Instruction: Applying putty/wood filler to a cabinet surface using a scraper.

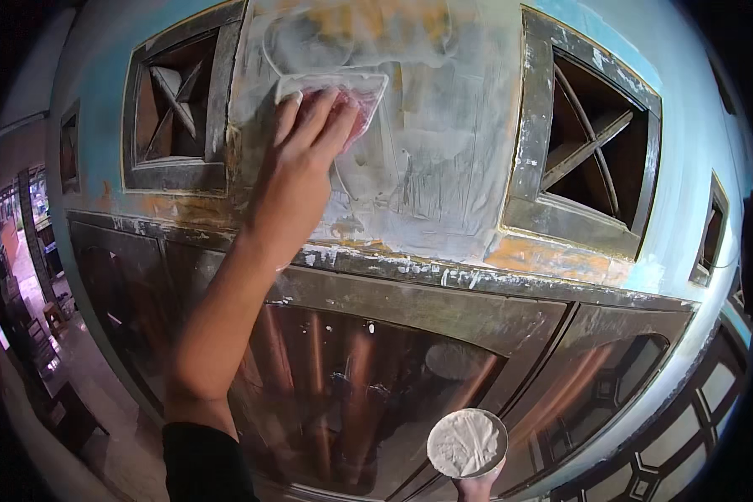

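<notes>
My left hand [310,135] holds a flat reddish scraper [367,106] with the fingers spread across its face. White paste coats the scraper's upper edge, which lies against a grey, smeared patch of wall [439,157]. My right hand [475,486] is low in the view, mostly hidden beneath a round bowl [435,461] that it supports. Whitish, ridged paste [467,442] fills the bowl nearly to the rim. Behind the bowl are dark, glossy glazed panels.
Dark wooden vent frames with crossed bars flank the patch, one left [219,125] and one right [530,150]. Below runs a paint-spotted wooden lintel [414,267] over glass panels [389,376]. Stools and a bright opening [22,232] appear at far left.
</notes>
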`<move>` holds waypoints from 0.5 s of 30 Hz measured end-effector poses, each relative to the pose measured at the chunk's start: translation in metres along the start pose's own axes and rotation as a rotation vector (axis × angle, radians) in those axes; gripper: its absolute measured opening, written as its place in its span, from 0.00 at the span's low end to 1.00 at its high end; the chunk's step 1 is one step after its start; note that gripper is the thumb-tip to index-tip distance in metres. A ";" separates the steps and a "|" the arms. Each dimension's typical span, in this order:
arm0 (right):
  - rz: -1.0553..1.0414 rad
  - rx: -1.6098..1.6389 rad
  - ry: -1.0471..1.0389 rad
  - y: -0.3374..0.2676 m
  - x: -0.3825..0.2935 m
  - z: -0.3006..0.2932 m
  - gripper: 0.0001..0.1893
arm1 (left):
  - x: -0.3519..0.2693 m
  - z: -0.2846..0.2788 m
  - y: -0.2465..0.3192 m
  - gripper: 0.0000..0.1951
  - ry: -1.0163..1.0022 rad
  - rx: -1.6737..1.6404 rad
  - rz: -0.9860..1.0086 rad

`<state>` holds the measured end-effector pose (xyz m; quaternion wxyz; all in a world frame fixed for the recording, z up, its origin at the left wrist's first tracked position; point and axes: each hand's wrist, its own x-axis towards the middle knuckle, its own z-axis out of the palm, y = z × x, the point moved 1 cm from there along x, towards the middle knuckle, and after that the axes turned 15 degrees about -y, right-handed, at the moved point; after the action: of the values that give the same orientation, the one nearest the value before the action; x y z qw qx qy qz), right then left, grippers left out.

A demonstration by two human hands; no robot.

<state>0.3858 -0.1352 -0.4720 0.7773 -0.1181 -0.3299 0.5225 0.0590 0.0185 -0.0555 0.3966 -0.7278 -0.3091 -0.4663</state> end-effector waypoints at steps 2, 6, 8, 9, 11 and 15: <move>0.034 0.077 0.010 -0.001 0.001 0.002 0.37 | 0.004 -0.007 0.007 0.29 0.018 -0.009 0.014; 0.107 0.363 0.091 -0.003 0.003 -0.001 0.36 | 0.047 -0.017 -0.002 0.29 0.166 0.011 0.077; 0.134 0.451 0.082 0.001 0.004 -0.001 0.36 | 0.063 -0.019 -0.014 0.29 0.241 0.052 0.058; 0.126 0.442 0.092 0.003 0.002 -0.001 0.36 | 0.065 -0.017 -0.020 0.29 0.242 0.054 0.059; 0.112 0.421 0.114 0.005 0.000 -0.003 0.35 | 0.060 -0.001 -0.032 0.30 0.131 -0.013 0.086; 0.127 0.461 0.117 -0.003 0.001 0.005 0.35 | 0.017 0.012 -0.006 0.32 0.020 -0.010 0.096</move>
<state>0.3850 -0.1365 -0.4666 0.7671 0.0120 -0.1484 0.6240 0.0661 0.0329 -0.0410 0.4179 -0.7390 -0.2674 -0.4557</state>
